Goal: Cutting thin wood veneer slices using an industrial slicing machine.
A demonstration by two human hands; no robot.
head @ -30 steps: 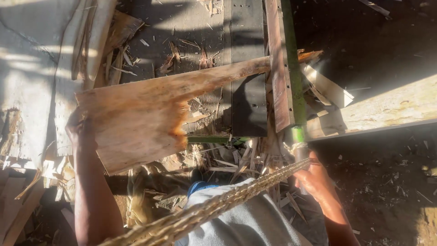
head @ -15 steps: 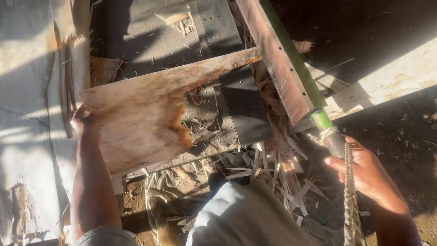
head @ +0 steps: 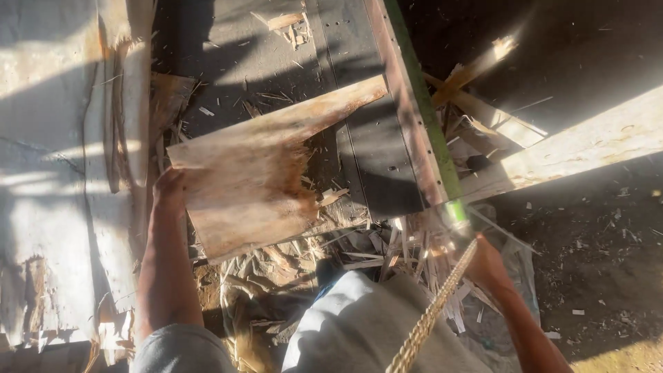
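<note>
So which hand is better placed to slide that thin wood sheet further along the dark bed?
Probably left. The left hand already grips the wood sheet at its near edge, while the right hand is beside the green-edged rail.

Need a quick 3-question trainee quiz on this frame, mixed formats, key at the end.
1. True or false: the left hand grips the edge of the thin wood sheet.
2. What runs up from the bottom edge toward the right hand? A) braided rope B) metal chain C) garden hose
3. Fill in: the sheet lies partly on a dark ____ surface beside the green-edged bar.

Key
1. True
2. A, the braided rope
3. flat; wood scraps are heaped below it.
</note>
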